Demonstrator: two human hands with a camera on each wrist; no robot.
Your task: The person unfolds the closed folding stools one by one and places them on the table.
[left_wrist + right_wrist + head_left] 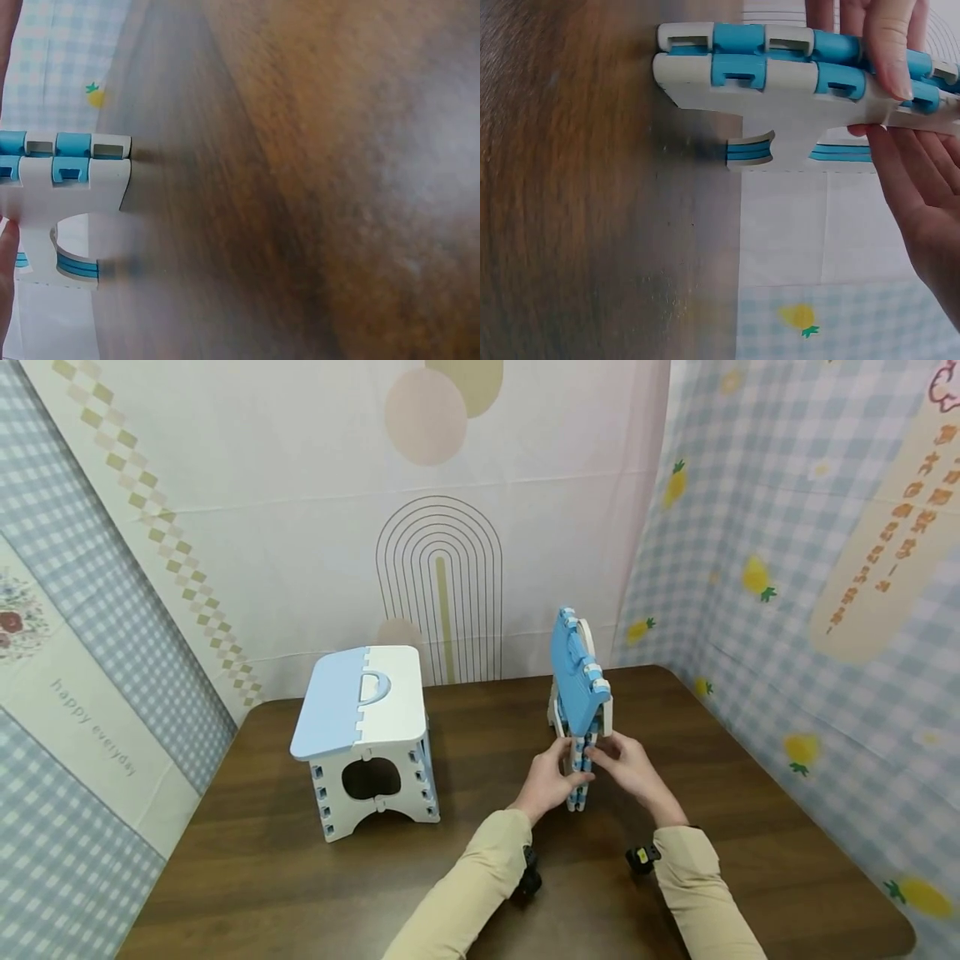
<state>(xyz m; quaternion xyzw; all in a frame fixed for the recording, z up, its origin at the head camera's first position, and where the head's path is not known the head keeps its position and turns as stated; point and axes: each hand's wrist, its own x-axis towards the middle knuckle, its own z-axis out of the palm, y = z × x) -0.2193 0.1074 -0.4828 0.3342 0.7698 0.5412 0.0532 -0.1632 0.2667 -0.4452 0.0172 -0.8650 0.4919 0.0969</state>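
A blue-and-white folding stool [576, 689] stands on edge on the table at the right, its legs folded together and its blue seat halves folded down. My left hand [544, 783] grips the near edge of its legs from the left, and my right hand [632, 768] holds the same edge from the right. In the right wrist view the left thumb [890, 64] presses on the blue hinge knuckles, and the right hand's fingers [915, 161] lie against the white leg panel. Only a sliver of the left hand's fingers [7, 255] shows in the left wrist view.
A second folding stool [375, 718], light blue and white, stands unfolded on the brown wooden table [480, 877] at the left. Behind the table hangs a patterned cloth [300, 527], and checked cloth [750, 610] with pineapple prints covers the right side.
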